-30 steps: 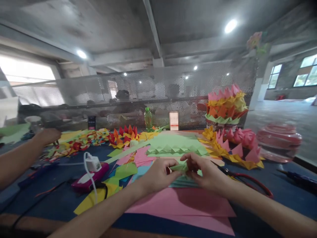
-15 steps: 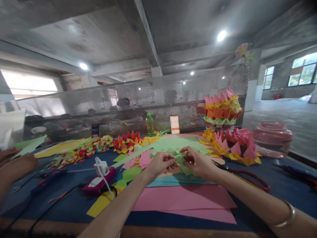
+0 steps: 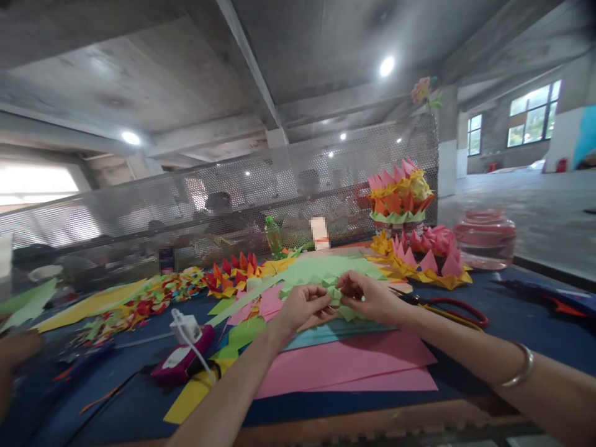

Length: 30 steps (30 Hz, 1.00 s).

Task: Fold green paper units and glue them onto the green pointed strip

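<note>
A folded strip of light green paper (image 3: 334, 294) with pointed petals lies between my two hands. My left hand (image 3: 305, 305) pinches its left side between thumb and fingers. On the other side, my right hand (image 3: 365, 297) is closed on the same paper, fingertips curled in. Part of the strip is hidden behind the fingers. Beneath my hands are layered sheets: light blue paper (image 3: 321, 334) and, nearer to me, pink paper (image 3: 354, 366). Behind them spread larger light green sheets (image 3: 326, 267).
Red-handled scissors (image 3: 459, 309) lie right of my right arm. A magenta power strip (image 3: 181, 357) with a white plug sits at left. Finished paper lotuses (image 3: 400, 198), a pink jar (image 3: 485, 239) and a green bottle (image 3: 273, 237) stand behind. A co-worker's hand (image 3: 21, 347) is far left.
The view has swung slightly right, so everything sits further left. My fingers have shifted a little on the green paper, which both hands keep hold of. The co-worker's hand appears lower.
</note>
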Tool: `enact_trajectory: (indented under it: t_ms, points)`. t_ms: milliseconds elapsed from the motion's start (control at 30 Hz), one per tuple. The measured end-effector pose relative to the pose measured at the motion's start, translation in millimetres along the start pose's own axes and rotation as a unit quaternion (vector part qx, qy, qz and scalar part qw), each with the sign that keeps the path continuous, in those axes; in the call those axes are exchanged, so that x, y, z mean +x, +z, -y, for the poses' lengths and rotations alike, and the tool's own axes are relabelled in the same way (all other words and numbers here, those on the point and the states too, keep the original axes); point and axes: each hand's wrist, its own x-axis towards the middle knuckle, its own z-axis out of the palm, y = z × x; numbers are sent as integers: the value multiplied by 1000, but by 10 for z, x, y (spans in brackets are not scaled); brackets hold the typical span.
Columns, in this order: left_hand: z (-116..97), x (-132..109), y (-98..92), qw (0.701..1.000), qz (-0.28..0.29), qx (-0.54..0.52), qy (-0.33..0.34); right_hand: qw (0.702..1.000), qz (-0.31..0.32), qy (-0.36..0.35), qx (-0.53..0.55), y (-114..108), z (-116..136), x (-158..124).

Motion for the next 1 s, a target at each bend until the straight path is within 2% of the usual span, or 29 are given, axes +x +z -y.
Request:
enact_trajectory:
  t_ms: [533, 1000]
  points:
    - [-19, -25, 54, 997, -8, -71, -34, 1000, 7, 9, 15, 17, -65, 21]
    - [-160, -103, 82, 986, -2, -154, -59, 998, 2, -27, 55, 52, -116, 31]
